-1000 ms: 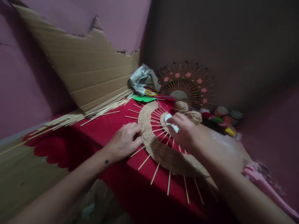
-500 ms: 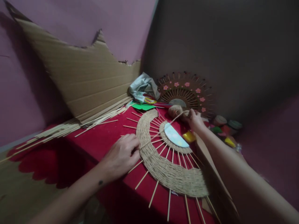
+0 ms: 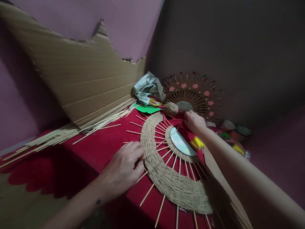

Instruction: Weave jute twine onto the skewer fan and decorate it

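Note:
A half-round fan of thin sticks with a woven twine band [image 3: 152, 162] lies on the red cloth. Its pale blue half-disc centre [image 3: 181, 142] has a narrow woven rim. At the band's outer left edge, my left hand [image 3: 128, 165] is closed on a strand of twine [image 3: 158, 145], which crosses the band and sticks toward the centre. Beyond the half-disc, my right hand [image 3: 194, 121] is closed, its fingertips pinched at the twine and partly hidden. A ball of twine [image 3: 171, 109] rests just left of it.
A torn cardboard sheet [image 3: 95, 76] leans on the wall, with loose sticks [image 3: 54, 136] before it. Behind stands a finished-looking fan with pink flowers [image 3: 195, 86]. A grey-blue cloth [image 3: 149, 87], a green sheet [image 3: 147, 109], a yellow item [image 3: 197, 143] and small tubs [image 3: 227, 125] lie around.
My right hand has lowered slightly and moved a little left, and the strand hangs slacker. The ball of twine has shifted left, away from the right hand. My left hand stays at the band's edge.

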`<act>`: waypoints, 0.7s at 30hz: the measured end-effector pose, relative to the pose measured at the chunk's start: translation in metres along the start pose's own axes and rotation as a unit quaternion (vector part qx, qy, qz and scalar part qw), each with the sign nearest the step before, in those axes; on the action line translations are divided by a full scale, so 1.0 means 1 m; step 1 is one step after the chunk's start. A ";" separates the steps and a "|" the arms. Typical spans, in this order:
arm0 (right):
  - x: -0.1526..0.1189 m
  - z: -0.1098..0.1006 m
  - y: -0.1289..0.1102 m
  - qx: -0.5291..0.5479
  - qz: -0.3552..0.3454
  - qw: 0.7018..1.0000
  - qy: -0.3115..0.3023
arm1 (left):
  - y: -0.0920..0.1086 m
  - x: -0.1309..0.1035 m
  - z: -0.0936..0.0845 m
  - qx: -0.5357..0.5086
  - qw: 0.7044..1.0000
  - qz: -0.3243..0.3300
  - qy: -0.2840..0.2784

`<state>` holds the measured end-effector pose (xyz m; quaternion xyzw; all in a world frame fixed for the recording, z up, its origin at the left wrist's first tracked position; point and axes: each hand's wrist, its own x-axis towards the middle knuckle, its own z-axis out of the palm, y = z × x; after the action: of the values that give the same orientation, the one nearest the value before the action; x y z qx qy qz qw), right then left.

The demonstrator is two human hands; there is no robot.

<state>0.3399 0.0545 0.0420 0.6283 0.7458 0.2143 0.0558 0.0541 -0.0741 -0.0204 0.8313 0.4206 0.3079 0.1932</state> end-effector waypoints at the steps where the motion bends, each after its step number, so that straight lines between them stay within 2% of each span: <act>1: 0.003 0.000 0.002 0.000 -0.001 1.000 0.000 | 0.000 0.000 0.000 -0.002 1.000 0.001 0.000; 6: 0.010 0.006 0.002 0.022 -0.024 0.999 -0.020 | 0.001 -0.001 -0.002 0.001 1.000 0.003 -0.011; 8: 0.013 0.008 0.004 0.041 0.011 0.999 -0.016 | 0.002 -0.002 -0.002 0.002 1.000 0.003 -0.011; 10: 0.019 0.007 0.011 0.066 0.074 0.995 -0.001 | 0.001 -0.003 -0.002 -0.001 1.000 0.004 -0.011; 13: 0.031 -0.003 0.032 0.115 0.190 0.975 0.027 | 0.001 -0.003 -0.002 -0.009 1.000 0.004 -0.010; 15: 0.038 -0.013 0.050 0.159 0.240 0.957 0.039 | 0.001 -0.003 -0.001 -0.014 1.000 0.001 -0.010; 18: 0.043 -0.027 0.073 0.232 0.269 0.933 0.062 | 0.001 -0.002 -0.001 -0.021 1.000 -0.003 -0.015; 21: 0.043 -0.039 0.088 0.279 0.265 0.917 0.102 | 0.001 -0.002 -0.001 -0.028 0.999 -0.009 -0.027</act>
<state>0.3976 0.0963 0.1193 0.7679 0.5832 0.0674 -0.2565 0.0531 -0.0766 -0.0197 0.8298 0.4139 0.2953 0.2299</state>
